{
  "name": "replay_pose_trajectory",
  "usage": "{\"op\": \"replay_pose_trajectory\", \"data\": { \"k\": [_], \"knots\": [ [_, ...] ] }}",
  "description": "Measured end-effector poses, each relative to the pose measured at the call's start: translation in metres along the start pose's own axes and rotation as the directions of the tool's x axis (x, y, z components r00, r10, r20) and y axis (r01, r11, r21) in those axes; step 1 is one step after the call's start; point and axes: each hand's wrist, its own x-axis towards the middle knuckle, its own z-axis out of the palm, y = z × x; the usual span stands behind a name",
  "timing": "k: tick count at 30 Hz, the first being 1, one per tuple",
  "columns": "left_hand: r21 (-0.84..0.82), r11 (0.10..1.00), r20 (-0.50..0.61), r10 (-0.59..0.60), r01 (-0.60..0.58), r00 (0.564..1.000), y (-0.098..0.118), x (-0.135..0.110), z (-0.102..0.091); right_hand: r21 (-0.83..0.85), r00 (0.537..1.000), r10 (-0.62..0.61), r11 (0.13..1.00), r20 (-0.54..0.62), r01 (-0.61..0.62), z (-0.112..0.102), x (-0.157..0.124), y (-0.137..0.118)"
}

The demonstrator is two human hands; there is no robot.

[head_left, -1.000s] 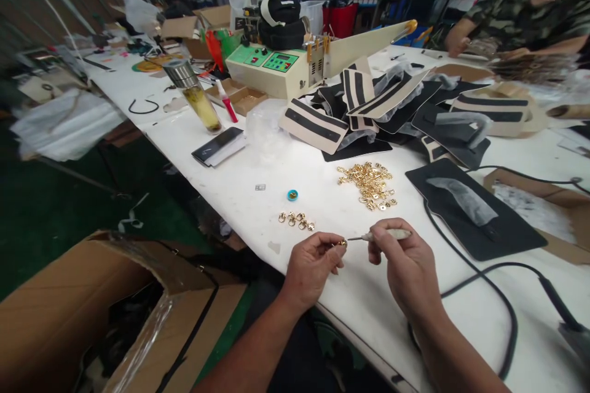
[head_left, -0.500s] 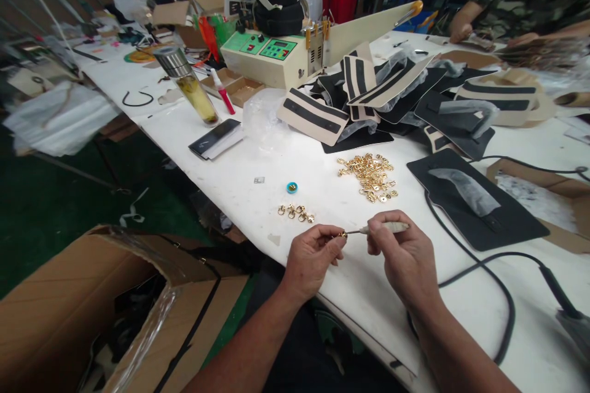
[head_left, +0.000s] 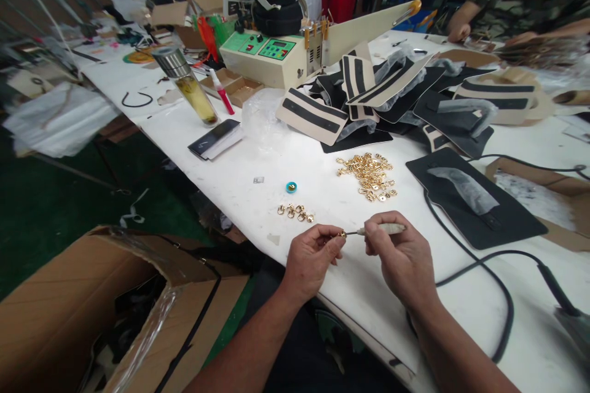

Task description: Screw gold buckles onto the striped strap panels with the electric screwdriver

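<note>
My left hand (head_left: 311,258) pinches a small gold metal fitting (head_left: 342,234) between thumb and fingers, just above the white table (head_left: 322,178). My right hand (head_left: 400,258) grips a thin pale-handled tool (head_left: 382,229) whose metal tip touches the fitting. A short row of gold fittings (head_left: 295,212) lies just beyond my left hand. A larger heap of gold fittings (head_left: 370,176) sits farther back. A small blue cap (head_left: 291,186) rests between them.
A black cable (head_left: 488,276) loops right of my right hand beside a black pad (head_left: 474,199). Striped beige and black pieces (head_left: 364,98), a cream machine (head_left: 271,58), a bottle (head_left: 190,87) and a phone (head_left: 214,138) lie farther back. An open cardboard box (head_left: 92,313) stands lower left. Another person (head_left: 516,3) works at the far right.
Both hands have kept their grip with the tool tip at the fitting. The view has tipped slightly, so everything sits a little higher in the picture.
</note>
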Motion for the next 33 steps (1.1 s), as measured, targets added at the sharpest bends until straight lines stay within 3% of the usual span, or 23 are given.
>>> {"op": "replay_pose_trajectory", "data": {
  "k": [6, 9, 12, 15, 18, 21, 24, 27, 30, 33],
  "knots": [
    [0.088, 0.995, -0.075, 0.048, -0.041, 0.996, -0.001, -0.002, 0.002, 0.038, 0.999, 0.037, 0.999, 0.011, -0.037, -0.004, 0.003, -0.001],
    [0.288, 0.940, -0.184, 0.242, -0.183, 0.953, 0.003, -0.004, -0.008, 0.117, 0.997, 0.071, 0.991, -0.028, -0.067, -0.010, 0.006, 0.002],
    [0.596, 0.758, -0.180, 0.448, -0.265, 0.876, 0.009, -0.004, -0.030, 0.281, 0.992, 0.103, 0.957, -0.071, -0.079, -0.016, 0.012, 0.007],
    [0.804, 0.549, -0.112, 0.516, -0.228, 0.849, 0.012, 0.002, -0.053, 0.480, 0.982, 0.140, 0.875, -0.123, -0.065, -0.022, 0.022, 0.013],
    [0.914, 0.351, -0.021, 0.541, -0.203, 0.841, 0.013, 0.011, -0.068, 0.616, 0.966, 0.193, 0.786, -0.172, -0.047, -0.030, 0.031, 0.013],
    [0.955, 0.215, 0.042, 0.581, -0.203, 0.813, 0.014, 0.018, -0.070, 0.695, 0.946, 0.243, 0.718, -0.213, -0.028, -0.040, 0.037, 0.009],
    [0.954, 0.122, 0.127, 0.663, -0.274, 0.737, 0.019, 0.023, -0.055, 0.754, 0.925, 0.295, 0.657, -0.240, -0.014, -0.050, 0.042, 0.005],
    [0.909, 0.050, 0.282, 0.658, -0.414, 0.698, 0.026, 0.031, -0.021, 0.802, 0.912, 0.323, 0.598, -0.253, 0.011, -0.057, 0.045, 0.002],
    [0.865, 0.005, 0.425, 0.523, -0.502, 0.738, 0.029, 0.047, 0.022, 0.829, 0.909, 0.339, 0.560, -0.243, 0.013, -0.060, 0.046, -0.001],
    [0.888, -0.023, 0.435, 0.367, -0.460, 0.822, 0.026, 0.069, 0.058, 0.843, 0.911, 0.346, 0.537, -0.227, 0.006, -0.061, 0.045, -0.001]
  ]
}}
